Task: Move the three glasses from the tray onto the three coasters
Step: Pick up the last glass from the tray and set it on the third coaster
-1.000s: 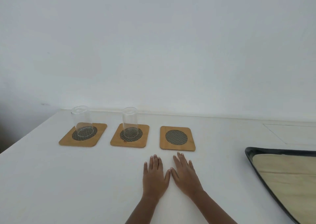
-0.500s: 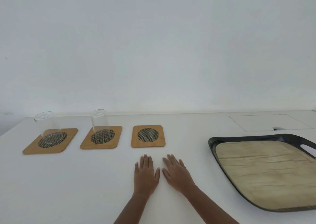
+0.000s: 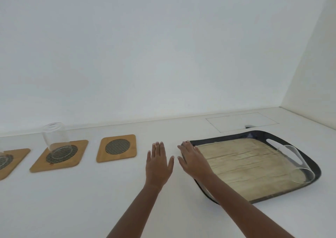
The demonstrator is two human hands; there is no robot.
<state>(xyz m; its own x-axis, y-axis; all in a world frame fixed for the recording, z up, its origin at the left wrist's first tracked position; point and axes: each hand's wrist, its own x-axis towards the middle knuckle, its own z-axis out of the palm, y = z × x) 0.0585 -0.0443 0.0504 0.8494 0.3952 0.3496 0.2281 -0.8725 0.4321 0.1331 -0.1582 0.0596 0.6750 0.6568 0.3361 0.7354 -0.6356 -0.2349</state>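
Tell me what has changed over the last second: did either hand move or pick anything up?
The right hand has moved right and now overlaps the near-left corner of the tray; it holds nothing. As the view swung right, the last glass came into sight on the tray's right side. The left hand stays flat on the table, empty. The glass on the middle coaster and the bare right coaster are unchanged.

White table is taking up the lower view, w/ a plain white wall standing behind & another at far right. A flush rectangular panel is sitting in the tabletop's back right corner, a small dark opening at its near edge.
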